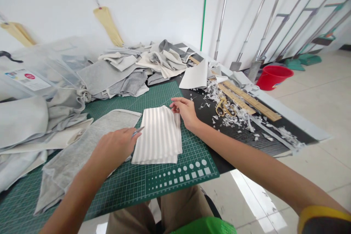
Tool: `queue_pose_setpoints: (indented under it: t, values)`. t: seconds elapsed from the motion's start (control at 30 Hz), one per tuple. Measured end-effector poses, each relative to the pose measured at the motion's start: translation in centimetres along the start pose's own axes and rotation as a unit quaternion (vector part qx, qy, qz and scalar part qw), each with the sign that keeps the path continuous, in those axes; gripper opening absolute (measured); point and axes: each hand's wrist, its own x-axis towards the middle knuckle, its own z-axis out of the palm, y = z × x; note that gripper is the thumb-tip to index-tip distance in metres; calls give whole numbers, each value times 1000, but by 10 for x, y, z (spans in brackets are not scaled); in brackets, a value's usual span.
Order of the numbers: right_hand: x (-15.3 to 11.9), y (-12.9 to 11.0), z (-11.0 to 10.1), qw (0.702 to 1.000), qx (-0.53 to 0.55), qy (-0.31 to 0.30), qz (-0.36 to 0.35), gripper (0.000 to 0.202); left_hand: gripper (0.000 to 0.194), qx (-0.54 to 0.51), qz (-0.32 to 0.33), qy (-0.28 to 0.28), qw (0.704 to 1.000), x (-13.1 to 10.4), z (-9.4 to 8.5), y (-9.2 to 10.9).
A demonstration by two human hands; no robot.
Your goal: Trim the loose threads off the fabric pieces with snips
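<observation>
A striped grey-and-white cloth (156,135), stacked in layers, lies flat on the green cutting mat (192,164). My left hand (116,150) is closed around small thread snips (138,131); their metal tip points over the cloth's left edge, and the rest is hidden in the palm. At the cloth's top right corner, my right hand (185,112) has its fingers curled together on the edge, which bunches up slightly there. Under my left forearm spreads a plain grey cloth piece (90,146).
Heaped fabric pieces (115,75) cover the mat's far side, beside a clear plastic box (30,76). To the right are gold-handled scissors (223,106), wooden rulers (246,100) and fabric scraps (214,93). A red bucket (274,76) stands on the floor.
</observation>
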Motion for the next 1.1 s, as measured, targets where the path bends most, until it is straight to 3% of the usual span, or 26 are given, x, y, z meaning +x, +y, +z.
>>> queue_pose_setpoints:
  t: [0.1,0.23,0.3,0.43,0.57,0.7,0.83,1.0,1.1]
  values:
    - [0,0,0,1000,2,3,1,17,36,7,44,10,999,-31,2,3]
    - [0,0,0,1000,4,3,2,17,38,-3,99,81,992,-55,-6,30]
    - [0,-1,1,1000,5,4,2,18,37,-2,102,83,991,-50,-12,42]
    - [0,-1,1,1000,8,7,3,18,32,2,103,36,994,-22,-18,52]
    - [0,-1,1,1000,10,7,2,17,38,7,84,44,995,1,-18,49]
    - [0,-1,0,1000,8,6,4,17,41,23,28,58,998,5,-17,37]
    - [-1,-1,0,1000,5,2,1,17,37,23,1,16,1000,4,-11,17]
    - [-1,-1,0,1000,5,2,0,16,39,6,-17,15,1000,-8,-3,2]
    - [-1,-1,0,1000,6,3,-1,17,40,-28,24,4,999,-27,1,4]
